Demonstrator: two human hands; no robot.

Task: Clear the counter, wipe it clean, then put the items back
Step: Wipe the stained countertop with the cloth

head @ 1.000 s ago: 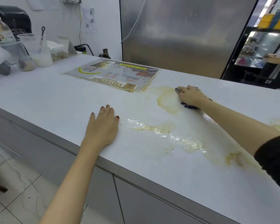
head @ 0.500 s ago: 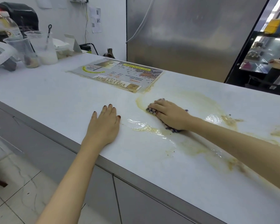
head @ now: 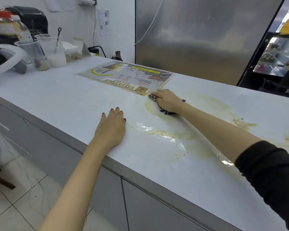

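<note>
The near edge of the white counter [head: 73,104] is met first, and the left hand [head: 111,127] is laid flat on it, fingers straight and together, nothing held. Just beside it to the right, a wet yellowish spill [head: 163,133] is smeared across the surface. Beyond that, a dark purple cloth [head: 153,98] is pressed onto the counter under the right hand [head: 167,101], whose fingers appear curled over it, though most of the cloth is hidden. The cloth is touching the corner of a laminated menu sheet [head: 123,77]. Two plastic cups [head: 56,50] are stood at the far left, before a steel panel [head: 198,39].
</note>
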